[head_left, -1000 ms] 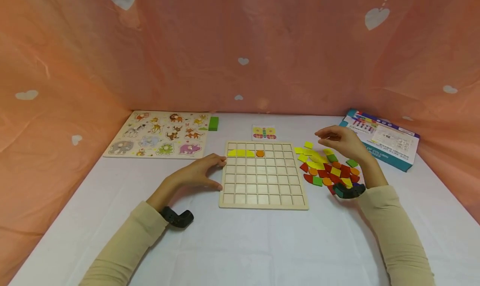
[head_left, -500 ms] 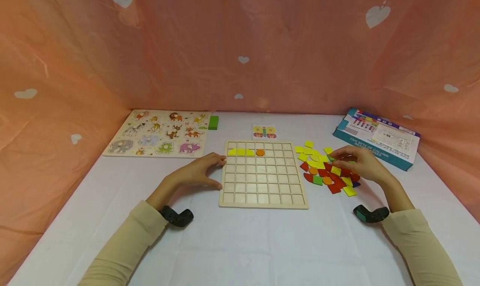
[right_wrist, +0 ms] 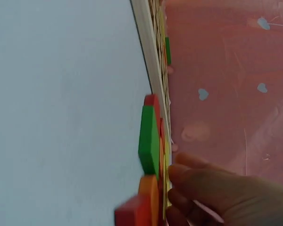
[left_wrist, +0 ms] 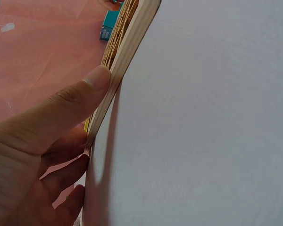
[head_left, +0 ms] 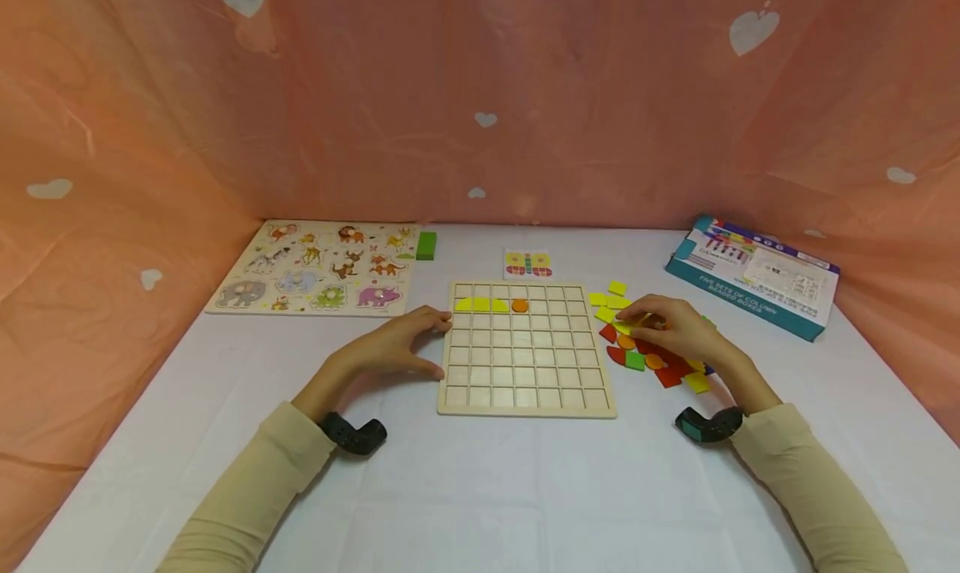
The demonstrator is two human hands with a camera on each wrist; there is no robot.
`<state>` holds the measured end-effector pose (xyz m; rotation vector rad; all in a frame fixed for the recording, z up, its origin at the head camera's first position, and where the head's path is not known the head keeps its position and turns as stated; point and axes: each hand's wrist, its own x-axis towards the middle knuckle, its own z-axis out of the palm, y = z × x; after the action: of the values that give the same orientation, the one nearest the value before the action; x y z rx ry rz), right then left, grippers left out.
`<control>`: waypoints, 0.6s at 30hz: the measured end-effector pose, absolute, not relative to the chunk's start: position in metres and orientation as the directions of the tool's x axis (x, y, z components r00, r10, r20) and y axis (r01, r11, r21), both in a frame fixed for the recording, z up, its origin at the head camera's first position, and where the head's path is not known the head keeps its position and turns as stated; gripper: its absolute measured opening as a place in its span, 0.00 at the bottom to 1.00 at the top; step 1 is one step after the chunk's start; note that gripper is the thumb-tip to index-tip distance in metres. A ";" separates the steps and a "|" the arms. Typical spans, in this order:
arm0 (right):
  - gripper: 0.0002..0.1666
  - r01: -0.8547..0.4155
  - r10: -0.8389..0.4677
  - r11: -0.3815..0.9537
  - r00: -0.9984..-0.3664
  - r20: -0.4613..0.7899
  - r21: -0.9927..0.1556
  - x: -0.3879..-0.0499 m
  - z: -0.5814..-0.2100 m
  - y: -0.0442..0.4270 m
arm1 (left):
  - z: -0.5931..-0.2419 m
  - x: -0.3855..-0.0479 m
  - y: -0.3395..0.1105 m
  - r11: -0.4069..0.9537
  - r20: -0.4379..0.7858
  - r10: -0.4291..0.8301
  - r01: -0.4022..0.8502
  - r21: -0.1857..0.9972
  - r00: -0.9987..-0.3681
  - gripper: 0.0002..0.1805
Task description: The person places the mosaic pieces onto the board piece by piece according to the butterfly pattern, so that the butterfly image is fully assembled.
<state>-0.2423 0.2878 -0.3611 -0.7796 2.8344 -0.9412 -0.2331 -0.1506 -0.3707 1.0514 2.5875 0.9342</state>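
A wooden grid board (head_left: 532, 360) lies mid-table. Its top row bears several yellow pieces (head_left: 482, 305) and an orange disc (head_left: 520, 305). My left hand (head_left: 386, 344) touches the board's left edge, thumb apart from the fingers; the left wrist view shows the thumb (left_wrist: 98, 77) against the wooden rim (left_wrist: 127, 59). Over the pile of coloured shape pieces, right of the board, is my right hand (head_left: 675, 327), its fingertips close to the yellow ones. A green piece (right_wrist: 149, 141) and an orange disc (right_wrist: 149, 193) stand near those fingers in the right wrist view. The hand hides part of the pile.
Behind the board lies a small pattern card (head_left: 528, 263). An animal peg puzzle (head_left: 315, 268) is at the back left, beside a green block (head_left: 426, 246). A teal-and-white box (head_left: 753, 277) sits at the back right. A pink heart-printed cloth (head_left: 480, 98) hangs behind the table.
My right hand has come down from above the back of the pile to its right side, then shifted left across it. The left hand and the board have stayed in place.
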 end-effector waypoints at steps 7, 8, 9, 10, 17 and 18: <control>0.16 -0.452 -0.484 0.703 -0.870 0.095 -0.549 -0.244 -0.364 0.282 | -0.371 -0.234 -0.151 0.543 0.059 0.686 0.565 0.621 -0.725 0.38; 0.16 -0.456 -0.487 0.702 -0.868 0.098 -0.547 -0.244 -0.364 0.281 | -0.371 -0.234 -0.151 0.545 0.059 0.685 0.565 0.619 -0.726 0.38; 0.16 -0.457 -0.489 0.700 -0.867 0.098 -0.549 -0.244 -0.364 0.281 | -0.371 -0.235 -0.151 0.547 0.059 0.683 0.563 0.619 -0.728 0.38; 0.16 -0.457 -0.492 0.697 -0.865 0.095 -0.552 -0.244 -0.363 0.281 | -0.371 -0.235 -0.151 0.549 0.058 0.682 0.563 0.618 -0.729 0.38; 0.16 -0.440 -0.500 0.671 -0.863 0.075 -0.597 -0.242 -0.364 0.281 | -0.371 -0.234 -0.151 0.558 0.045 0.677 0.552 0.620 -0.734 0.39; 0.16 -0.442 -0.498 0.672 -0.863 0.079 -0.594 -0.242 -0.364 0.281 | -0.371 -0.234 -0.150 0.559 0.044 0.677 0.552 0.619 -0.735 0.39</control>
<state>-0.2424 0.2811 -0.3642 -0.7866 2.7894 -0.9551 -0.2340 -0.1504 -0.3710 1.0349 2.5936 0.9254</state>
